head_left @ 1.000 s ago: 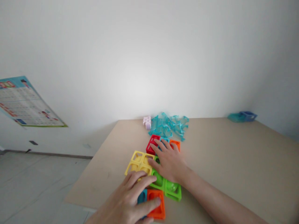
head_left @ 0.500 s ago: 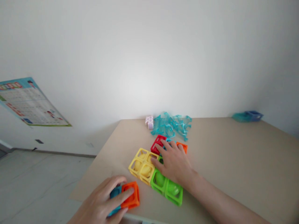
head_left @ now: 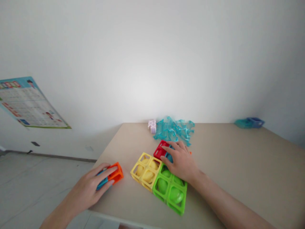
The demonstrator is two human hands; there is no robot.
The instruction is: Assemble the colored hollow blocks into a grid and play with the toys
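Observation:
My left hand (head_left: pixel 89 187) is closed on a block piece with an orange part (head_left: pixel 116 173) and a blue part (head_left: pixel 102 183), at the left side of the table. My right hand (head_left: pixel 182 162) reaches over a row of blocks: a red block (head_left: pixel 160 151), a blue block (head_left: pixel 169 156) and a sliver of orange at the far side. Its thumb and fingers are round the blue part, and the palm hides much of the row. Touching this row are a yellow block frame (head_left: pixel 143 169) and a green block frame (head_left: pixel 164 198), both with rounded balls inside.
The beige table (head_left: pixel 233 165) stands against a white wall. Clear teal plastic pieces (head_left: pixel 175 128) lie in a heap at the back, beside a small white-and-lilac block (head_left: pixel 152 126). A blue container (head_left: pixel 254 122) sits at the far right. A poster (head_left: pixel 35 105) hangs at left.
My left hand has moved left and away from me with the orange and blue block piece. My right hand has shifted slightly, its fingers drawn closer together over the block row.

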